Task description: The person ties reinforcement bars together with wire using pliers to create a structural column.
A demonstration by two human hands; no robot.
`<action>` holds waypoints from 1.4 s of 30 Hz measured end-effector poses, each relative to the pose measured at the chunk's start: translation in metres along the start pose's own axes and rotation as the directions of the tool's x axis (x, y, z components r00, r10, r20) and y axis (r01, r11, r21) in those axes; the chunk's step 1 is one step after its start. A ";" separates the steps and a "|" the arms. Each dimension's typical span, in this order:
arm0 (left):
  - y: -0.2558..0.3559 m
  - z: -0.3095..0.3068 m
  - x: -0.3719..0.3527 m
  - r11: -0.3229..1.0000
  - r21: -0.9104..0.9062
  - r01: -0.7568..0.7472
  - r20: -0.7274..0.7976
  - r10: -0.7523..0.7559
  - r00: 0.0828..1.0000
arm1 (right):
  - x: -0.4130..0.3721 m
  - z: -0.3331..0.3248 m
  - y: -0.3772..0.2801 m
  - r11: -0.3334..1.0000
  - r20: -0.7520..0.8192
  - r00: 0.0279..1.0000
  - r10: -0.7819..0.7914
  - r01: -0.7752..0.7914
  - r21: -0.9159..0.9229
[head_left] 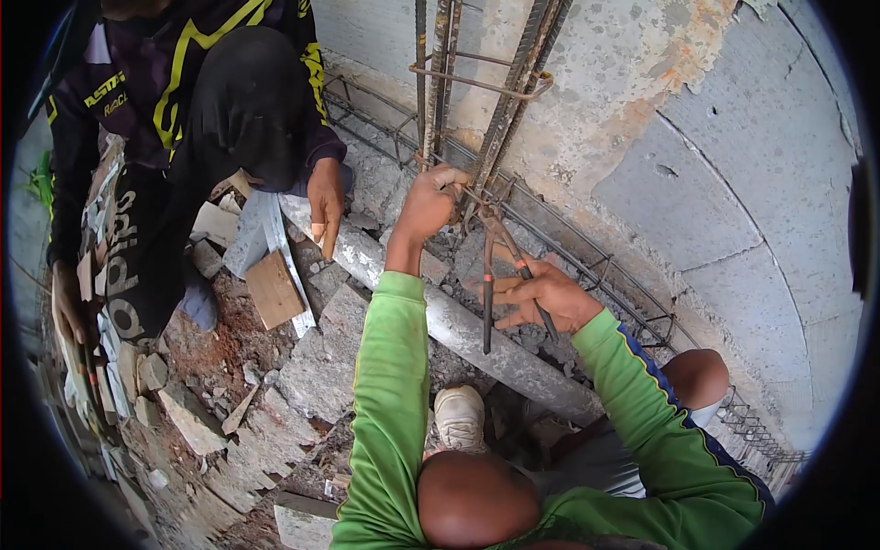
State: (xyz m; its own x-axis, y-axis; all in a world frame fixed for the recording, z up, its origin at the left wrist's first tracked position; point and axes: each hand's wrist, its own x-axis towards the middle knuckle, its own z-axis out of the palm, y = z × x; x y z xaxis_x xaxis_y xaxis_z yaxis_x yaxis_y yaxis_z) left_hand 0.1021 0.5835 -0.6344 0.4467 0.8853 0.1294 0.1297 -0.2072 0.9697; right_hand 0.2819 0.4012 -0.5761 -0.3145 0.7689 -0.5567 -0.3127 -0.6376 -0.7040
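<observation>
My left hand [424, 213] is closed at the foot of the upright steel rebar [436, 92], its fingers curled around a bar. Just right of it, the jaws of a pair of pincers [488, 316] meet the joint where the uprights cross the low horizontal cage. My right hand [561, 298] holds the pincers by their dark, orange-marked handles, which are spread apart. A bent steel stirrup [513, 89] rings the uprights higher up. Whether tie wire sits between the jaws or in my left fingers is too small to make out.
A horizontal rebar cage [596, 266] runs along the concrete wall [733, 183]. Below it a pale round pipe [458, 332] lies diagonally across rubble. At left crouches another person [247, 110], one hand [325, 202] near the pipe. A brown tile piece [274, 291] and broken slabs [192, 417] lie around.
</observation>
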 end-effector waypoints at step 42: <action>-0.006 0.001 -0.001 0.987 0.085 -0.138 -0.046 0.142 0.989 | 0.001 -0.038 -0.043 0.894 0.025 0.923 0.384 -0.365 -0.259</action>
State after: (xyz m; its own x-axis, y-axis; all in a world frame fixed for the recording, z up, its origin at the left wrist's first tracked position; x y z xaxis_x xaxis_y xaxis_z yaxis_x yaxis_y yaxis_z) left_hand 0.1017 0.5831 -0.6411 0.4191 0.8652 0.2752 0.1420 -0.3618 0.9214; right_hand 0.3288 0.4313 -0.5635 -0.4326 0.4640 -0.7730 0.0668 -0.8386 -0.5407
